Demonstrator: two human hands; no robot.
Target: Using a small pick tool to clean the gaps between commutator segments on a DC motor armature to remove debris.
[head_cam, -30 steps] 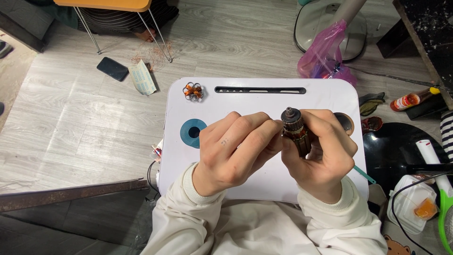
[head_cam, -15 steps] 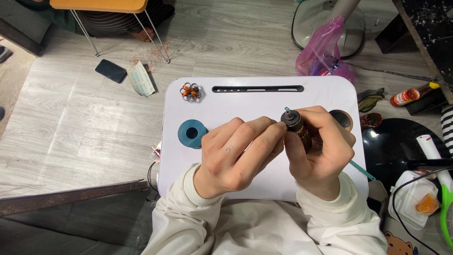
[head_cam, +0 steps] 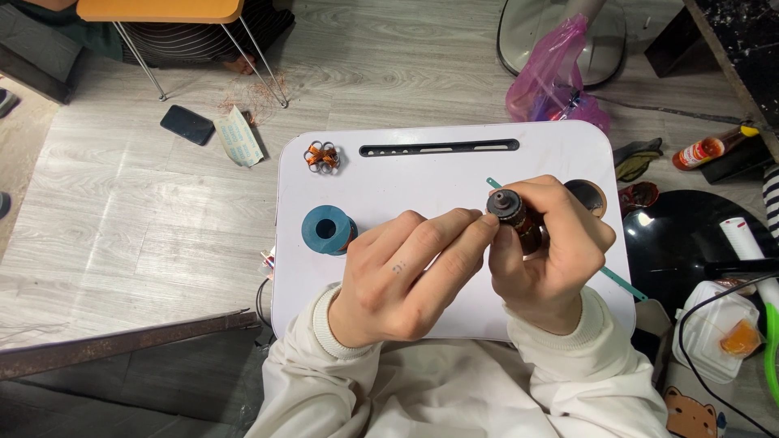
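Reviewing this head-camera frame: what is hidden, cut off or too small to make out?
- Dark cylindrical part, head view: its lower half is wrapped by the right hand.
- Left hand fingertips: whether they pinch anything at the part's tip is too small to tell.
- Teal strip: its middle is hidden behind the right hand.
- White food box: partly crossed by a black cable.

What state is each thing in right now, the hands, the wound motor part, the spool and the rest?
Right hand: closed around the motor armature.
Left hand: fingertips pinching at the armature's top.
Motor armature: held tilted above the white lap desk.
Blue spool: lying untouched on the desk.
Copper coil: loose by the desk's far edge.
Phone: on the floor, screen dark.
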